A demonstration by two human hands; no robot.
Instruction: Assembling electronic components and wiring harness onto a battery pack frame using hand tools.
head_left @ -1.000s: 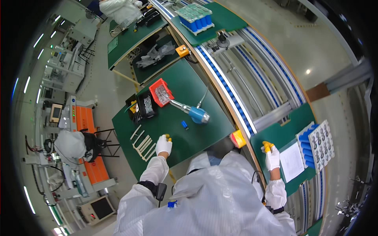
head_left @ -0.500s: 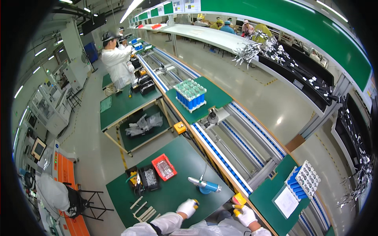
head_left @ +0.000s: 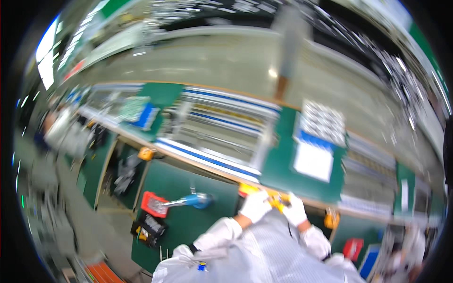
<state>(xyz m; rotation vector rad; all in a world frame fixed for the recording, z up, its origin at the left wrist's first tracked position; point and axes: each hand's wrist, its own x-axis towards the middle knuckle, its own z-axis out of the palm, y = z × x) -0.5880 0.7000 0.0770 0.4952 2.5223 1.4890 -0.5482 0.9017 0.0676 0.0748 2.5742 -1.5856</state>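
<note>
White-gloved left hand (head_left: 255, 205) and right hand (head_left: 295, 210) were together, both clamped on one yellow object (head_left: 276, 200). One red tray (head_left: 152, 203), one blue-handled tool (head_left: 191, 200) lay on green mat (head_left: 207, 221).

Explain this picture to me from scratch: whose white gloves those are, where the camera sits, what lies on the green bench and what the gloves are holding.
The picture comes from a wide fisheye camera worn on a person's head, looking down and ahead; that is why straight lines bend, and it is blurred by motion. The white coat at the bottom is the wearer's own. Their left hand and right hand, both in white gloves, meet at a small yellow object at the bench edge; the blur hides exactly what it is and how the fingers grip it. On the green bench lie a blue-handled power tool, a red tray and a black tray. Beyond it runs a conveyor line, and to the right a green stand bears a white sheet. Another person in white stands far left.
</note>
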